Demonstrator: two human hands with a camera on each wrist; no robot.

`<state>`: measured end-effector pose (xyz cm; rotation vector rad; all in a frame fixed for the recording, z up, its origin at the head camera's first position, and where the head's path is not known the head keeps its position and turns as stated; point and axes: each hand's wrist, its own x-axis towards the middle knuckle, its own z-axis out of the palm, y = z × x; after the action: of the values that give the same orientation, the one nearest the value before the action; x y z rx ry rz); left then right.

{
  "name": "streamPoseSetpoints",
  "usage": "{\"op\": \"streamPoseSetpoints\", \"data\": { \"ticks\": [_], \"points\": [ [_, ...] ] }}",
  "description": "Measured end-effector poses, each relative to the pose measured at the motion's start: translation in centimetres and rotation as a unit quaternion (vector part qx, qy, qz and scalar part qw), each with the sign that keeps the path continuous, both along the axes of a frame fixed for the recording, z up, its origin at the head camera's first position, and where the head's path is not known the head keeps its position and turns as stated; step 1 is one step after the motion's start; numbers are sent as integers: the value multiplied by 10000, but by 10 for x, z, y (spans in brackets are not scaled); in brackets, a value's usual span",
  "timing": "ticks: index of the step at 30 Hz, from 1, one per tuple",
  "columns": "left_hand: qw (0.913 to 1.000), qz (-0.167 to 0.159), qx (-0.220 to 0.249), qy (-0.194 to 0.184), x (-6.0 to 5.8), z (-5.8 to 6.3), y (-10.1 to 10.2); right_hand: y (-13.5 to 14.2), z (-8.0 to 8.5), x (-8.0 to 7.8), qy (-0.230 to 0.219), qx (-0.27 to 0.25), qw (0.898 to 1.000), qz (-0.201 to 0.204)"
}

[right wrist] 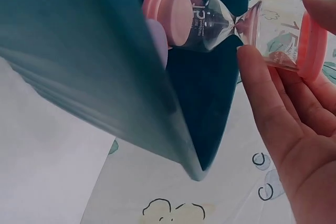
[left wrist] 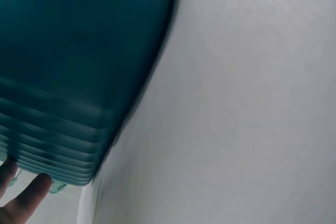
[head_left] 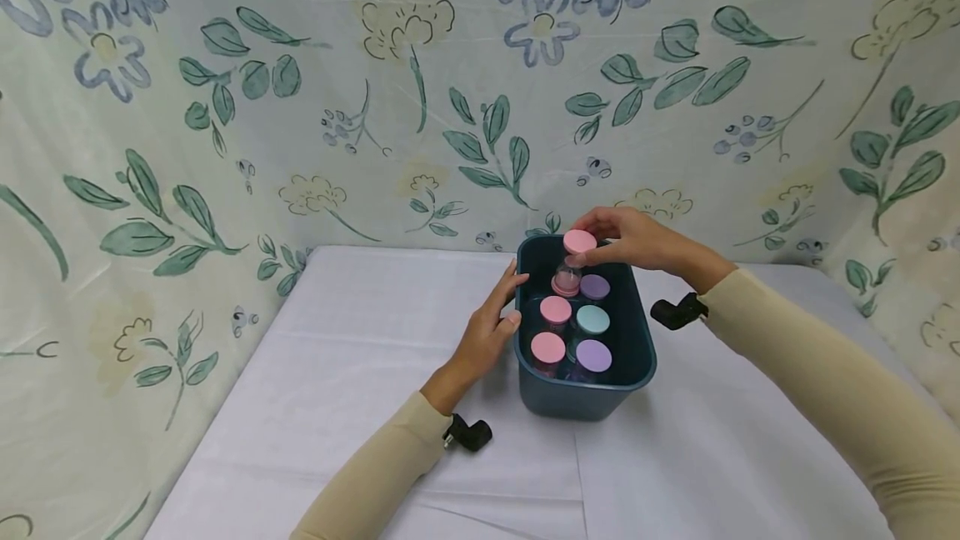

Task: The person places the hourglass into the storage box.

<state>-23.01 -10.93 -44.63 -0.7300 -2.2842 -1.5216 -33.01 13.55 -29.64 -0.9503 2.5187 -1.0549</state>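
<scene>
My right hand (head_left: 626, 238) pinches a pink-capped sand timer (right wrist: 210, 22) by its upper end, fingers and thumb around the glass and top cap. The sand timer stands upright, its lower end inside the dark teal bin (head_left: 551, 402) near the far end. Its pink sand shows in the right wrist view. Against the bin's left side rests my left hand (head_left: 480, 344), fingers extended along the outer wall and rim. Inside the bin are several more capped timers: a pink one (head_left: 556, 310), another pink one (head_left: 548, 347), a teal one (head_left: 592, 320), and purple ones (head_left: 594, 356).
The bin stands on a table with a white cloth (head_left: 360, 373). Behind and beside the table hangs a floral curtain (head_left: 337, 90), close to the bin's far end. A black wrist camera (head_left: 470, 433) sits on the left sleeve, another wrist camera (head_left: 677, 312) on the right.
</scene>
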Motion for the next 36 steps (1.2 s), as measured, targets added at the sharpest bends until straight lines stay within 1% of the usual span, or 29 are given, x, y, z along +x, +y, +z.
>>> {"op": "streamPoseSetpoints", "data": {
  "ticks": [6, 12, 15, 19, 22, 27, 32, 36],
  "points": [
    [9998, -146, 119, 62, -1, 0, -1, -1, -2, -3, 113, 13, 9997, 224],
    [9998, -171, 96, 43, 1, 2, -2, -3, -6, -3, 127, -209, 9986, 466],
    [9998, -168, 94, 17, 2, 2, -2, -5, -8, -3, 226, -219, 9983, 484],
    [9998, -152, 83, -21, 2, 1, -3, -6, -11, -4, 416, -120, 9982, 418],
    [9999, -136, 72, -40, 2, 0, -3, -7, -14, -4, 462, -45, 9983, 349],
    [9999, -102, 51, -43, 3, 0, -4, -7, -21, -3, 419, 38, 9991, 109],
    [9999, -139, 65, -73, 3, -1, -5, -9, -28, -1, 432, 80, 9990, -61],
    [9998, -155, 56, -102, 5, 0, -5, -10, -32, 1, 400, 138, 9991, -50]
  ]
}}
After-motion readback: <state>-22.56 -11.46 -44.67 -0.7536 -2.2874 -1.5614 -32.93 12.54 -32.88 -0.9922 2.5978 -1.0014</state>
